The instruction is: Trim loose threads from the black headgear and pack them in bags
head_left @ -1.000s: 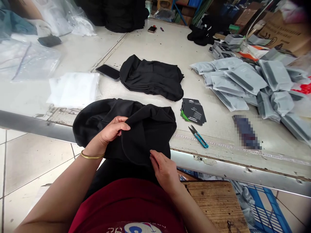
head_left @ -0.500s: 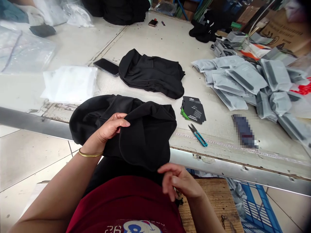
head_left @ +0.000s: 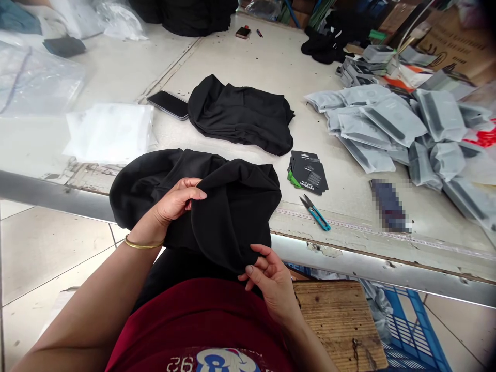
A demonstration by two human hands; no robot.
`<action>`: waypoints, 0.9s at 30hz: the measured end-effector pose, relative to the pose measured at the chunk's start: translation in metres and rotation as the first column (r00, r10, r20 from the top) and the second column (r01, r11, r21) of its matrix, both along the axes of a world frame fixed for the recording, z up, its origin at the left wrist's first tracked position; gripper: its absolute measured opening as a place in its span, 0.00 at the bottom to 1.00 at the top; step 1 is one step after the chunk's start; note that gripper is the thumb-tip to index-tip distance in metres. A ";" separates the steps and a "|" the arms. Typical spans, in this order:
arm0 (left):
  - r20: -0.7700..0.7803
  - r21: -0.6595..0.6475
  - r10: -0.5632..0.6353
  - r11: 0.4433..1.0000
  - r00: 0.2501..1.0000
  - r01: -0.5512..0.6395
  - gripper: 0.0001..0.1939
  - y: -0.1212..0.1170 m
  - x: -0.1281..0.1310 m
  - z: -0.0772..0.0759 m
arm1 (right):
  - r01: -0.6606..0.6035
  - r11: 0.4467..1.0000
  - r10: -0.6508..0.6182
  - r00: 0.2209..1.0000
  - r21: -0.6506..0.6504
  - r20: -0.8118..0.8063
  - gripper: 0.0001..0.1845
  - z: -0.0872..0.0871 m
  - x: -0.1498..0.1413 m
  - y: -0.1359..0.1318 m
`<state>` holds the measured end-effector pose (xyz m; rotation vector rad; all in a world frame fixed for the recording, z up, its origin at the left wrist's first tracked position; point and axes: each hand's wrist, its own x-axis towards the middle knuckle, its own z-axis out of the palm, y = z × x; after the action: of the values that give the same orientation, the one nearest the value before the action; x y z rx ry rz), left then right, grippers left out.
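Left grip (head_left: pixel 177 204) and right grip (head_left: pixel 269 276) both pinch a black fabric piece (head_left: pixel 228 217); 1 more black piece (head_left: pixel 240 116) lies bunched on the tabletop (head_left: pixel 248 67) beyond them.

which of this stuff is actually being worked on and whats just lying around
Being worked on:
black cloth, held by the left hand and pinched at its edge by the right hand

Lying about, untouched:
second black cloth
Actor's Headgear cards
blue-handled snips
grey packets
phone
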<state>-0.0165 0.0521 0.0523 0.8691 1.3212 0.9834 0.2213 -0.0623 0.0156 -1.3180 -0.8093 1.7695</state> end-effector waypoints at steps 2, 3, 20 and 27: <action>-0.003 -0.019 0.024 1.000 1.000 -0.024 0.07 0.000 0.000 0.000 | -0.006 1.000 0.006 1.000 0.002 0.004 0.24 0.002 0.000 0.000; -0.008 -0.025 0.039 0.999 0.999 -0.040 0.07 -0.001 0.000 0.000 | -0.010 1.000 0.010 1.000 0.006 0.006 0.24 0.003 0.000 0.000; -0.407 0.155 -0.063 0.978 0.911 0.137 0.09 0.000 0.008 0.004 | 0.048 0.993 -0.047 0.999 0.104 -0.015 0.14 0.004 -0.004 0.003; -0.731 0.193 -0.156 0.887 0.665 0.420 0.06 -0.070 0.032 0.037 | 0.104 0.990 -0.101 0.994 0.097 -0.032 0.16 0.004 -0.008 0.007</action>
<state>0.0155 -0.0182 0.0898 1.8138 1.5743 0.6354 0.2134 -0.0557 0.0199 -1.2462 -0.7894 1.6435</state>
